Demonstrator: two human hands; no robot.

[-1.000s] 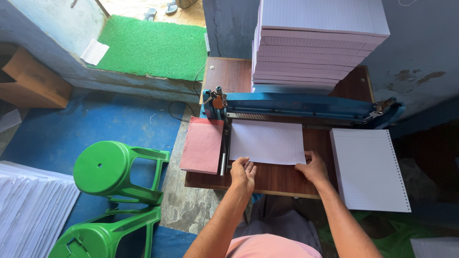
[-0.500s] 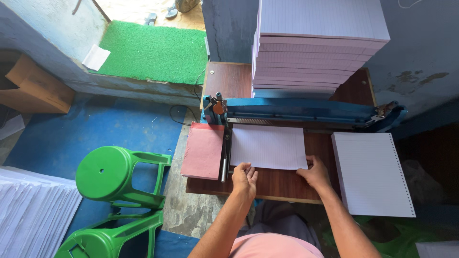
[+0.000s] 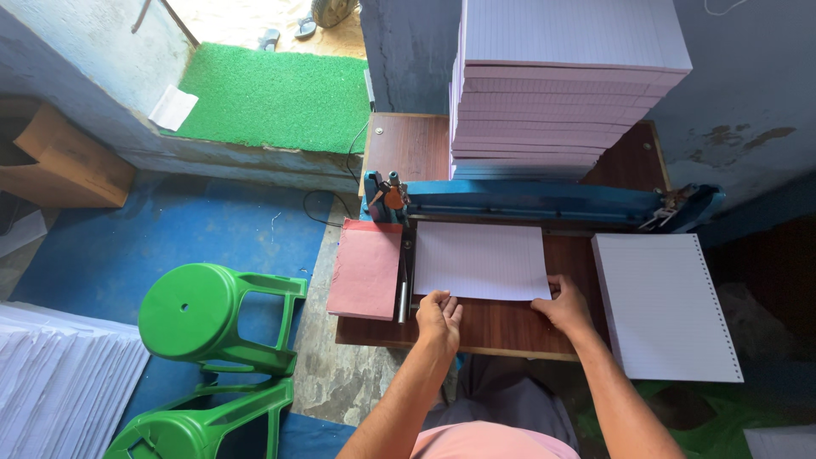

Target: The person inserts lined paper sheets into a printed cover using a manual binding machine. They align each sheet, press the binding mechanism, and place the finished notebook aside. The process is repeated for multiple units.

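The tall ream stack [image 3: 568,81] rises at the far end of the table [image 3: 501,327], behind the blue machine [image 3: 544,202], a long bar running left to right across the wood. Right of the machine's front, a punched stack [image 3: 661,306] overhangs the table edge, holes along its right side; left of it lies a pink pad [image 3: 365,268]. The sheets [image 3: 481,260] being worked lie flat just in front of the machine, far edge tucked against or under its bar, long axis parallel to it, near edge toward the person. The step looks like squaring the sheets into the machine. The left hand [image 3: 439,316] is loosely curled, fingertips on the near left corner; the right hand [image 3: 563,306] presses the near right corner, fingers bent, gripping nothing firmly. Next, I judge, both corners need an even push so the edge seats straight.
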